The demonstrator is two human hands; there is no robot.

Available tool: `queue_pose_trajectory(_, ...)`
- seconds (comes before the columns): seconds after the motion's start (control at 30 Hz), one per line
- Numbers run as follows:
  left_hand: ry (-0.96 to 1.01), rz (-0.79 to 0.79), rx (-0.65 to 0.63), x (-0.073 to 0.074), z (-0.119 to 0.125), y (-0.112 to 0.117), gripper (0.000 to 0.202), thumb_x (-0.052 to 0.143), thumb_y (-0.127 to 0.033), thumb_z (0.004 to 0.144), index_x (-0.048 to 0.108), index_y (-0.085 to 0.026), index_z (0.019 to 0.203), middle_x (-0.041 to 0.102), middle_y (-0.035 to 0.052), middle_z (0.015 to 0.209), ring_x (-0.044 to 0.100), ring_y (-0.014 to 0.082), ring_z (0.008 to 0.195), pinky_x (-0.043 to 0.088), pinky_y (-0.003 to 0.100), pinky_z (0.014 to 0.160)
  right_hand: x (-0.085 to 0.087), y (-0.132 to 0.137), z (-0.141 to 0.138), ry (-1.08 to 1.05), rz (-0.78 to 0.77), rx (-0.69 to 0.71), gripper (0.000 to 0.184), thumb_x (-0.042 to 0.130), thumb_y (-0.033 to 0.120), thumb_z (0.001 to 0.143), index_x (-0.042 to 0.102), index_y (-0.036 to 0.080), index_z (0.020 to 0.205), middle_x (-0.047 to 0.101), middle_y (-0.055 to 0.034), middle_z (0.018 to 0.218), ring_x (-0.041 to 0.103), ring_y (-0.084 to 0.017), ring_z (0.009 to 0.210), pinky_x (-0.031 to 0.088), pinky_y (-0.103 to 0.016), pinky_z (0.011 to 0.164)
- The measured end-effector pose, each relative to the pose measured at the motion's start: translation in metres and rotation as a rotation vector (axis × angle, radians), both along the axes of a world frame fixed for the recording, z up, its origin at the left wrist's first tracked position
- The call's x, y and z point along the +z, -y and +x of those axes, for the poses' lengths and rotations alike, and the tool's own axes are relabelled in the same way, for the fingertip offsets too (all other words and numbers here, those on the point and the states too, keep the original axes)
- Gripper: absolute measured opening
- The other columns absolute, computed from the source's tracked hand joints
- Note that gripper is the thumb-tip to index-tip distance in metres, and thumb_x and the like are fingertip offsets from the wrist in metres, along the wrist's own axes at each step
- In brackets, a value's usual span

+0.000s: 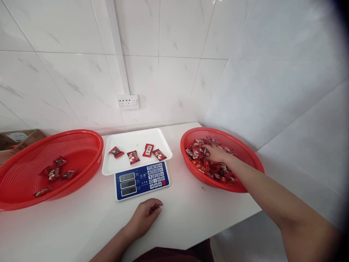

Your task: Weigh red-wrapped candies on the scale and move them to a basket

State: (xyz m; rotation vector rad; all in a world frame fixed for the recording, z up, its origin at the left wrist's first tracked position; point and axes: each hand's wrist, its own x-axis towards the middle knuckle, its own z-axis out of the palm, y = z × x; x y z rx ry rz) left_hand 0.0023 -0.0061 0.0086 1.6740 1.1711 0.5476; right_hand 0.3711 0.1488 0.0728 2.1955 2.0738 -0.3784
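My right hand [214,153] reaches into the right red basket [245,153] and rests on a heap of red wrapped candies [215,169]; its fingers curl down among them, and what they grip is hidden. My left hand [145,214] lies on the white table [185,214] just in front of the blue scale [141,180], fingers loosely curled, holding nothing. The scale's white tray [114,169] carries several red wrapped candies [133,156]. The left red basket [81,145] holds several more candies [56,171].
A white tiled wall with a power socket [127,102] stands behind the scale. A cardboard box [16,140] sits at the far left behind the left basket. The table's edge runs near my body and drops off at the right.
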Motion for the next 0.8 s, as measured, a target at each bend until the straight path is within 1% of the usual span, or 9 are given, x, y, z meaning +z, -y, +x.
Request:
queue_pose_trajectory(0.07, 0.003, 0.000, -0.001, 0.001, 0.000, 0.001, 0.025, 0.047, -0.036, 0.082, 0.062, -0.020, 0.095, 0.064, 0.0040, 0.087, 0.058, 0.0171, 0.077, 0.047, 0.026, 0.071, 0.009, 0.005, 0.000, -0.029, 0.012, 0.029, 0.062, 0.060, 0.019, 0.071, 0.044, 0.022, 0.131, 0.055, -0.0138, 0.122, 0.055, -0.032, 0.108, 0.042, -0.037, 0.087)
queue_pose_trajectory(0.17, 0.001, 0.000, -0.007, 0.000, 0.000, 0.001, 0.025, 0.047, -0.035, 0.082, 0.062, -0.019, 0.095, 0.064, 0.0039, 0.086, 0.057, 0.0168, 0.076, 0.047, 0.026, 0.070, 0.025, 0.015, 0.002, -0.121, 0.016, 0.052, 0.053, 0.052, 0.015, 0.073, 0.048, 0.025, 0.125, 0.063, -0.0066, 0.108, 0.062, -0.024, 0.090, 0.047, -0.030, 0.075)
queue_pose_trajectory(0.27, 0.001, 0.000, -0.011, 0.000, 0.000, 0.001, 0.024, 0.047, -0.035, 0.082, 0.062, -0.019, 0.095, 0.064, 0.0039, 0.087, 0.057, 0.0169, 0.077, 0.047, 0.027, 0.071, 0.041, 0.025, 0.007, -0.452, -0.003, -0.005, 0.050, 0.051, 0.015, 0.071, 0.047, 0.026, 0.120, 0.064, -0.0022, 0.097, 0.062, -0.017, 0.072, 0.048, -0.026, 0.062)
queue_pose_trajectory(0.37, 0.004, -0.003, -0.015, 0.000, 0.000, 0.000, 0.024, 0.047, -0.035, 0.083, 0.062, -0.020, 0.095, 0.065, 0.0043, 0.090, 0.058, 0.0172, 0.079, 0.047, 0.027, 0.073, 0.049, 0.033, 0.016, -0.832, -0.029, -0.115, 0.051, 0.052, 0.014, 0.068, 0.046, 0.026, 0.118, 0.062, -0.0016, 0.097, 0.061, -0.015, 0.073, 0.050, -0.025, 0.063)
queue_pose_trajectory(0.5, 0.002, -0.010, -0.014, 0.002, 0.000, 0.000, 0.025, 0.047, -0.036, 0.083, 0.062, -0.020, 0.095, 0.065, 0.0040, 0.091, 0.058, 0.0173, 0.080, 0.048, 0.027, 0.073, 0.045, 0.041, 0.028, -1.116, -0.071, -0.124, 0.054, 0.055, 0.016, 0.068, 0.043, 0.028, 0.119, 0.061, -0.0026, 0.099, 0.062, -0.018, 0.086, 0.053, -0.029, 0.073)
queue_pose_trajectory(0.6, 0.007, -0.007, -0.007, 0.002, 0.000, 0.000, 0.024, 0.047, -0.035, 0.083, 0.062, -0.020, 0.094, 0.065, 0.0039, 0.090, 0.059, 0.0173, 0.080, 0.048, 0.027, 0.072, 0.041, 0.045, 0.030, -1.228, -0.138, -0.128, 0.052, 0.059, 0.021, 0.071, 0.041, 0.031, 0.118, 0.060, -0.0021, 0.107, 0.061, -0.019, 0.094, 0.053, -0.032, 0.081)
queue_pose_trajectory(0.67, 0.009, 0.001, -0.007, 0.002, 0.000, 0.000, 0.023, 0.048, -0.034, 0.083, 0.062, -0.020, 0.094, 0.065, 0.0038, 0.090, 0.059, 0.0171, 0.079, 0.048, 0.027, 0.072, 0.041, 0.047, 0.028, -1.238, -0.149, -0.154, 0.044, 0.060, 0.030, 0.075, 0.041, 0.032, 0.114, 0.058, -0.0012, 0.109, 0.062, -0.018, 0.093, 0.054, -0.031, 0.078)
queue_pose_trajectory(0.73, 0.002, 0.011, -0.007, 0.001, 0.000, 0.000, 0.023, 0.048, -0.034, 0.083, 0.062, -0.020, 0.094, 0.065, 0.0037, 0.089, 0.058, 0.0170, 0.079, 0.047, 0.027, 0.072, 0.043, 0.049, 0.022, -1.187, -0.103, -0.193, 0.035, 0.060, 0.039, 0.077, 0.044, 0.031, 0.106, 0.058, -0.0014, 0.106, 0.062, -0.018, 0.088, 0.055, -0.029, 0.071)
queue_pose_trajectory(0.8, -0.007, 0.011, -0.006, 0.000, 0.000, 0.000, 0.023, 0.048, -0.033, 0.083, 0.062, -0.020, 0.094, 0.065, 0.0035, 0.089, 0.058, 0.0170, 0.079, 0.047, 0.027, 0.072, 0.045, 0.049, 0.016, -1.091, 0.014, -0.251, 0.028, 0.060, 0.041, 0.077, 0.045, 0.029, 0.097, 0.060, -0.0017, 0.100, 0.063, -0.018, 0.084, 0.054, -0.026, 0.065)
